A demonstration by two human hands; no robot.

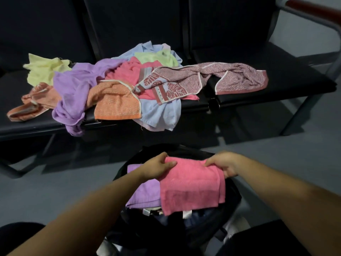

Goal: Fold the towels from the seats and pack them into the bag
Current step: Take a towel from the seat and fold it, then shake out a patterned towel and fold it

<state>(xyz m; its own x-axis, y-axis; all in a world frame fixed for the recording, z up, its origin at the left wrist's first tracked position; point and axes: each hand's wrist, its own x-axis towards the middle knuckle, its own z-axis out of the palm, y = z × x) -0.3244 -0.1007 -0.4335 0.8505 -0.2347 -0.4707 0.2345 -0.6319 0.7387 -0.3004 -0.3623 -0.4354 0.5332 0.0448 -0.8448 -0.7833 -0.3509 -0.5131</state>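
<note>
Two corners of the folded pink towel (191,187) are gripped: the left hand (158,167) curls round the far left corner, and the right hand (224,166) pinches the far right one. The towel rests across the open bag (184,151), overlapping a purple towel (145,193) inside. Loose towels (118,102) lie heaped on the seats (287,78).

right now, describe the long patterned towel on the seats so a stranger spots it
Find the row of black seats holding a heap of coloured towels. The maroon towel trails from the heap's right side onto the right seat. Only it has maroon speckles and a leaf-print band.
</note>
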